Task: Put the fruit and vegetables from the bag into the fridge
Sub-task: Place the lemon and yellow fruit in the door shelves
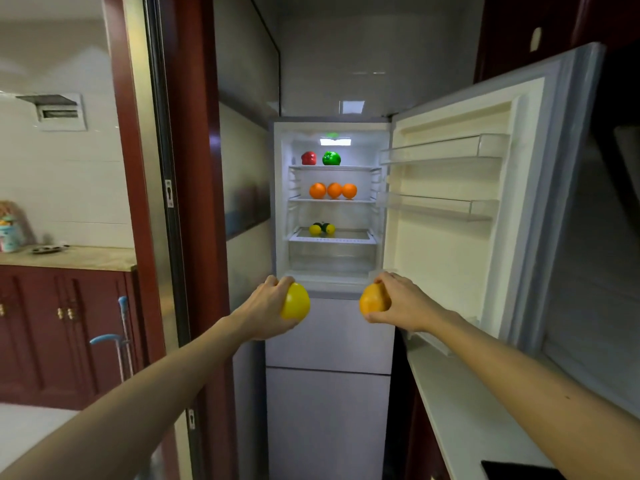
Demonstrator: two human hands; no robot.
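The fridge stands ahead with its upper door swung open to the right. My left hand grips a yellow fruit just below the open compartment. My right hand grips an orange fruit at the same height. Inside, a red pepper and a green pepper sit on the top shelf. Three oranges line the middle shelf. Two lemons and a dark item lie on the lower shelf. The bag is out of view.
A white counter runs along the right under the open door. A dark red door frame and glass panel stand to the left. Beyond them are red cabinets, a worktop and a blue-handled mop.
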